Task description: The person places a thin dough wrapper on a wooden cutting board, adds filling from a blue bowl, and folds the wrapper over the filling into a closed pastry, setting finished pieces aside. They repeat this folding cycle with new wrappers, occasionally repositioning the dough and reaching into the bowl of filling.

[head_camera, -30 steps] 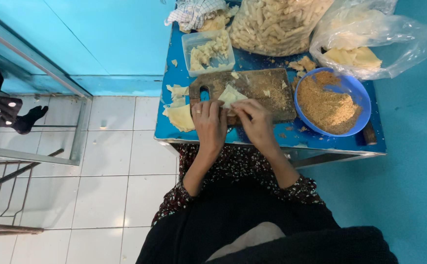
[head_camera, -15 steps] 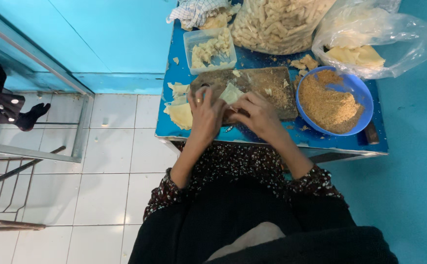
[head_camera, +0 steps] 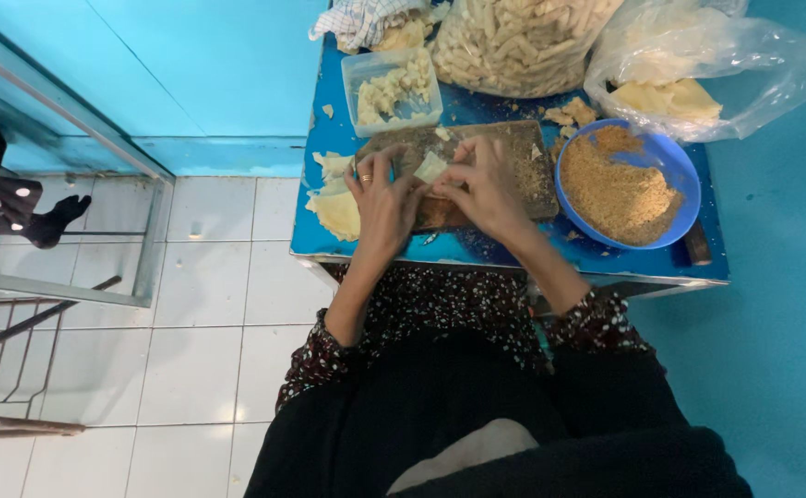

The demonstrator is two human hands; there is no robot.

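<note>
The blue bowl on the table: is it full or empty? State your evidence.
Nearly full. The blue bowl holds a heap of brown crumbs covering its bottom almost to the rim, right of the wooden board.

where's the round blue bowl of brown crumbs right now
In the head view, the round blue bowl of brown crumbs sits on the blue table's right side, just right of the wooden board and the right hand.

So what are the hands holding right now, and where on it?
Both hands grip a pale folded wrapper piece over the wooden board: left hand at its left edge, right hand at its right edge, by the fingers.
</note>
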